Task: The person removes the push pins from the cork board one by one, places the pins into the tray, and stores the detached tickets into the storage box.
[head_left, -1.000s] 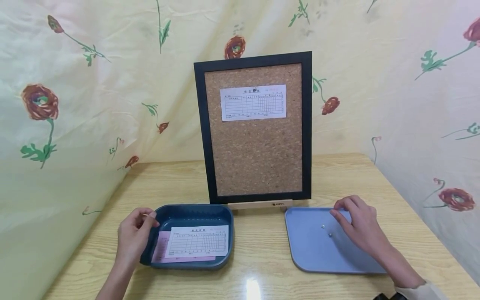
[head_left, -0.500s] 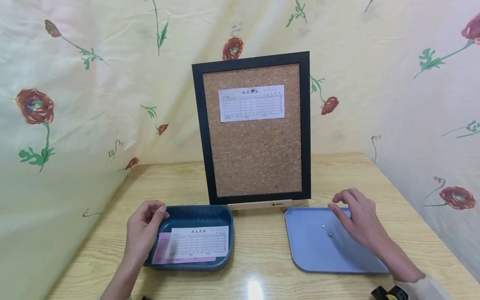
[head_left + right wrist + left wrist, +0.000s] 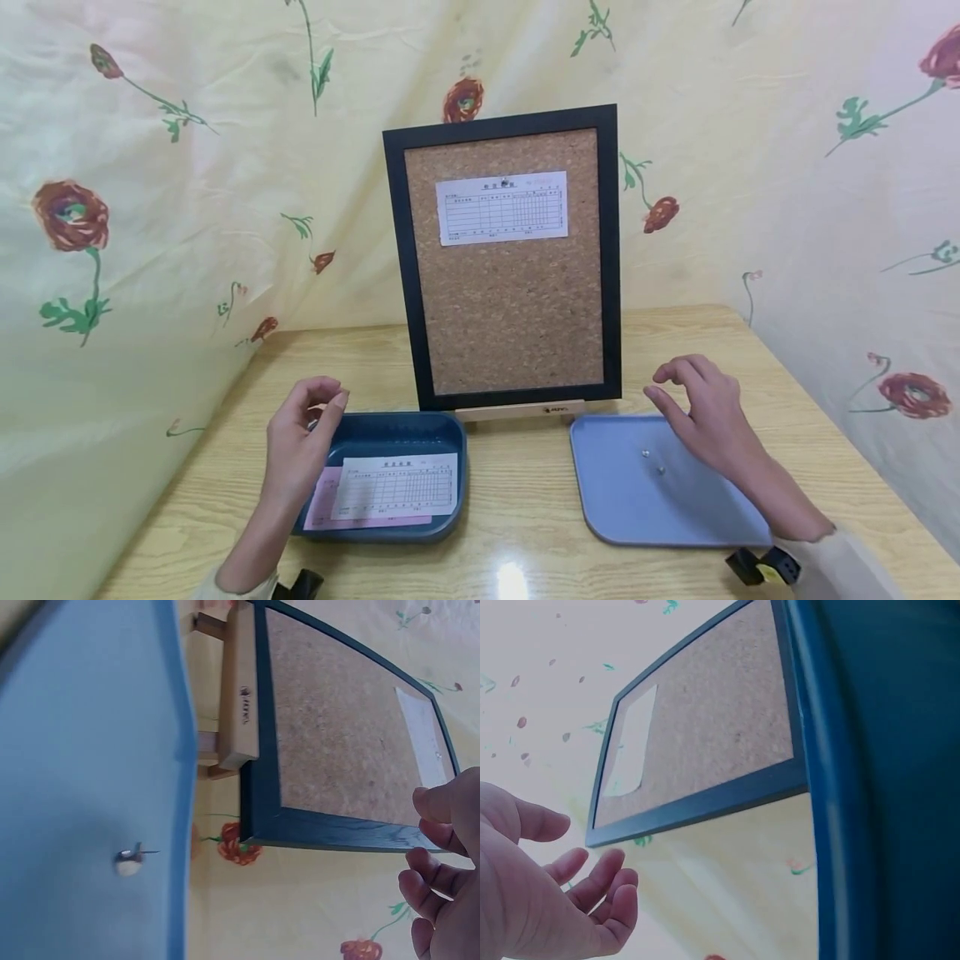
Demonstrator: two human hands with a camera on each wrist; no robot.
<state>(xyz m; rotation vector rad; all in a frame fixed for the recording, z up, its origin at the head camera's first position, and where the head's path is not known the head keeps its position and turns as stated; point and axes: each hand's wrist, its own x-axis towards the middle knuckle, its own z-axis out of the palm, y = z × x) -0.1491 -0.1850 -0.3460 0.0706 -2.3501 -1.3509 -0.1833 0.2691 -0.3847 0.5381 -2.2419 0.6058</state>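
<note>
My left hand (image 3: 300,437) hovers over the left edge of the dark blue tray (image 3: 405,423), its fingers loosely bent and holding nothing. Inside that tray a white printed form (image 3: 397,485) lies over a pink sheet (image 3: 324,500). Above the far part of the light blue tray (image 3: 637,517), my right hand (image 3: 708,412) is held with thumb and fingers apart and nothing between them. Two small metal thumbtacks lie on this tray; one thumbtack (image 3: 129,862) shows its pin in the right wrist view. Another white form (image 3: 502,208) is pinned near the top of the corkboard (image 3: 517,317).
The black-framed corkboard leans on a wooden stand (image 3: 517,410) behind and between the two trays. Everything stands on a wooden table (image 3: 517,492). Flowered cloth (image 3: 337,167) hangs at the back and both sides.
Both hands have risen and moved away from me, the left also to the right and the right slightly left. Forms and thumbtacks stay where they were; the head view shifts a little.
</note>
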